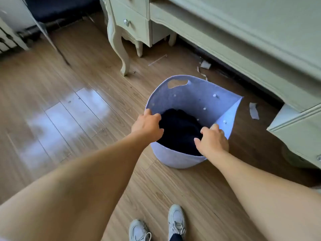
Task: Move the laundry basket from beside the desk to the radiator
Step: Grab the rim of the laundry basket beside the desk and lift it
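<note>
The felt laundry basket (189, 105) stands on the wood floor (69, 105) just in front of the pale green table (243, 32), with dark clothing (178, 129) heaped in its bottom. Both hands are at its near rim: the left hand (147, 124) curls over the left edge, fingers hooked inside and thumb outside, and the right hand (212, 139) closes over the rim near the folded corner. Each appears to have the soft wall pinched, though how firm the hold is cannot be told. This looks like the grasping step, with the basket's base on the floor and no lift begun. The radiator (7, 40) shows at the far left edge, well apart. The next move likely calls for a level two-handed lift, as the limp felt may sag, then a carry leftward past the table's curved leg (119, 47).
</note>
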`<state>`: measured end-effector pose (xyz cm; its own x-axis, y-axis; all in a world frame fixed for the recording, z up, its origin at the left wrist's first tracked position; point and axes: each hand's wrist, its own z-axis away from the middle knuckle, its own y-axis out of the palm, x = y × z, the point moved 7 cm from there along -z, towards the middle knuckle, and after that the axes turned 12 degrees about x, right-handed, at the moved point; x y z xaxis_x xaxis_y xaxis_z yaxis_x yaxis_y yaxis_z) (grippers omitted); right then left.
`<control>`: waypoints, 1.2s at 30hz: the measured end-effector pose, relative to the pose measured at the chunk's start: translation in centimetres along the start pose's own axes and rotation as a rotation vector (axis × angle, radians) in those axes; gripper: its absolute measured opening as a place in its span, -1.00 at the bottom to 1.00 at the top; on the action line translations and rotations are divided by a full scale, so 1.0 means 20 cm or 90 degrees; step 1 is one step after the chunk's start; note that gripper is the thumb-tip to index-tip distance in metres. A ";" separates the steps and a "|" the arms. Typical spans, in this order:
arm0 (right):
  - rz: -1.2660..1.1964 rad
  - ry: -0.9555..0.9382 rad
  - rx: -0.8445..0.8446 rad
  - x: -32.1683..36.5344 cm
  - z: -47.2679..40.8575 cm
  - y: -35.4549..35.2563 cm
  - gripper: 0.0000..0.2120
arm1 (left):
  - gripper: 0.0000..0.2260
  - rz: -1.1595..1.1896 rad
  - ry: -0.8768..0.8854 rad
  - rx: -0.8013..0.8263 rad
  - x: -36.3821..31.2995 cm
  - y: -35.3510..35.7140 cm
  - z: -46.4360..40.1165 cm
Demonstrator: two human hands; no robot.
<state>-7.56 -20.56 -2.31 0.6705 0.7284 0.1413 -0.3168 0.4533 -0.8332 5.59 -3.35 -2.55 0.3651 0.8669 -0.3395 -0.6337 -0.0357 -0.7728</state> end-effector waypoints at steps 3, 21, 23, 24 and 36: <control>0.031 0.125 -0.079 -0.10 -0.03 0.05 -0.60 | -0.66 0.008 -0.079 0.038 0.07 0.10 -0.07; -0.360 0.223 0.082 0.03 -0.31 0.18 -0.32 | -0.73 0.134 -0.157 -0.001 0.35 0.05 -0.33; -0.304 0.218 0.069 0.07 -0.31 0.12 -0.35 | -0.74 0.136 -0.153 -0.009 0.42 -0.03 -0.34; -0.280 0.213 0.060 0.09 -0.31 0.09 -0.38 | -0.76 0.137 -0.154 -0.013 0.46 -0.07 -0.34; -0.366 0.118 0.032 1.08 -0.36 0.16 -0.34 | -0.74 0.156 -0.171 -0.021 1.32 -0.64 -0.42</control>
<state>10.84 -7.03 -5.85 0.8480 0.2601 0.4617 0.1026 0.7742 -0.6245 29.01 15.85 -6.14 0.0111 0.9301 -0.3672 -0.6563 -0.2703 -0.7044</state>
